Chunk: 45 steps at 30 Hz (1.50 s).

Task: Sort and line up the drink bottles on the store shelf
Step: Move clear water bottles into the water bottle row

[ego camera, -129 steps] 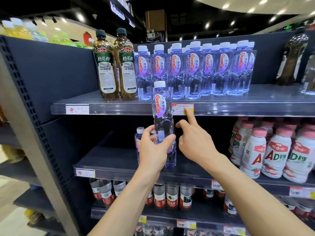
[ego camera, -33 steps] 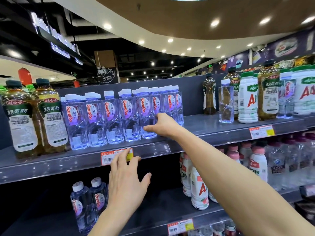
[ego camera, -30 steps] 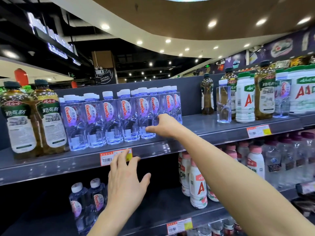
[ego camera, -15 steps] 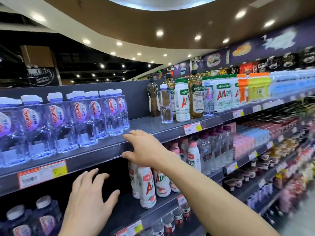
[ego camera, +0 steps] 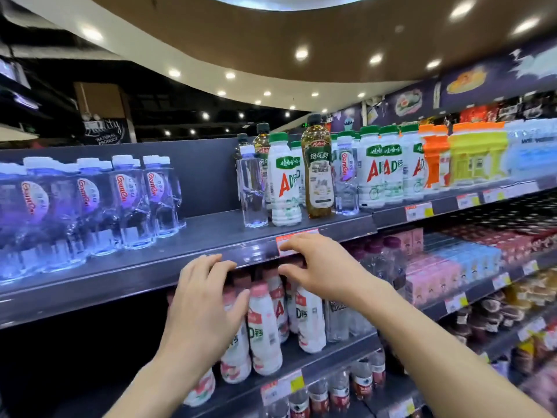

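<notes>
Left grip (ego camera: 205,300): released, fingers spread and nearly straight, grasping nothing. Its fingertips reach the front edge of the upper shelf (ego camera: 193,236); I cannot tell whether they touch it.

Right grip (ego camera: 319,267): released, fingers loosely curved, grasping nothing. Its fingertips lie over the red price tag (ego camera: 298,235) on that shelf's front rail; I cannot tell whether they touch it. My two grips are just beside each other, the right one slightly higher.

Up and to the left of my left grip is a block of water bottles (ego camera: 126,203) with white caps and red-lettered labels. They stand upright, packed in rows on the upper shelf.

Above my right grip, on the same shelf, is a mixed group, all upright. From left to right:
- a lone water bottle (ego camera: 251,191)
- a green-capped milk drink (ego camera: 283,182) just beside it
- a brown tea bottle (ego camera: 318,173)
- a second water bottle (ego camera: 346,176)

Further right of my right grip is a row of milk drinks (ego camera: 382,167), then orange and yellow bottles (ego camera: 476,158), which are blurred.

Below my right grip and just behind my left, pink-capped white bottles (ego camera: 265,324) stand upright on the lower shelf (ego camera: 301,357). My left grip hides part of them.
</notes>
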### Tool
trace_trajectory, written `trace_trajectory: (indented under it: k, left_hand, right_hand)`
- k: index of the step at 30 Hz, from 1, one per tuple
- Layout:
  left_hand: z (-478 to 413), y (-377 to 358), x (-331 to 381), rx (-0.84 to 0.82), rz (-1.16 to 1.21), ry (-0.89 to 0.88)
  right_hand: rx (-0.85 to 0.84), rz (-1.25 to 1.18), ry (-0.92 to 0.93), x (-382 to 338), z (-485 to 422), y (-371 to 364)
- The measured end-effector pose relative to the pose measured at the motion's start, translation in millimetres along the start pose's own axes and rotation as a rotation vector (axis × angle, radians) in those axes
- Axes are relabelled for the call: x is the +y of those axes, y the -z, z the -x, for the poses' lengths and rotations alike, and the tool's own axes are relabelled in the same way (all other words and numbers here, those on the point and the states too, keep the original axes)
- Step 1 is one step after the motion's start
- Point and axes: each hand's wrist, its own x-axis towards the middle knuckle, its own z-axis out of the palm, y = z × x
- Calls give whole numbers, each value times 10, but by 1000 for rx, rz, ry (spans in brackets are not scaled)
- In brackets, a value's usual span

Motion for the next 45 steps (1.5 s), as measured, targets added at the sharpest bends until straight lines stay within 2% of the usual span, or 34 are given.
trace_trajectory:
  k: [8,14,20,25,35,45]
  left_hand:
    - [-398,-613,714,40,-40,-51]
    - [-587,-832,1001,-12,-90,-20]
    - [-614,-857,1039,-20,-202,75]
    - [-553,-832,924,20,-291,156]
    - [-524,-826,914,13,-315,185]
    - [-501,-816,883,-7,-316,176]
  right_hand:
    - [112,10,-164,1232,-195,557]
    - [212,-135,-328,1702,-659,755]
    - [252,-231,-423,1700,-976,762]
    - [248,-110,-490,1623,-1019,695]
    - [274,-54,-496,1543,-1098,670]
    - [328,-125,-503,1582,-1089,667]
